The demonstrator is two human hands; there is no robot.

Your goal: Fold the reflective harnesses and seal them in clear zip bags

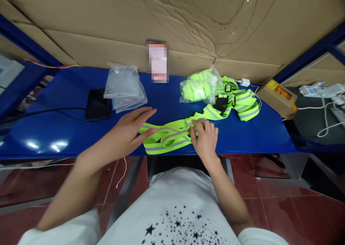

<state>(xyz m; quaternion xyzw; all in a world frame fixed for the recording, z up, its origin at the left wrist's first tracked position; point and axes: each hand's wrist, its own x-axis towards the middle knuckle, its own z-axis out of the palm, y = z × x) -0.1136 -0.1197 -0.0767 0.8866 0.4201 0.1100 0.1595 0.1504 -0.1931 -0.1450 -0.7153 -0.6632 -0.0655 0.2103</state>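
A lime-yellow reflective strap [172, 147] with grey stripes lies in loose folds along the front of the blue table. My left hand [132, 128] is at its left end, with thumb and fingers apart. Curled fingers of my right hand [205, 137] pinch the strap's right part. From there it runs up to a heap of more reflective straps [246, 105] with black buckles. Beside that heap, a clear zip bag [198, 89] holds rolled reflective straps.
Flat clear zip bags [122, 81] lie at the back left, partly over a black device [97, 105] with a cable. A phone [158, 61] leans on the cardboard wall. At the right stand an open cardboard box [277, 97] and a white charger [244, 82].
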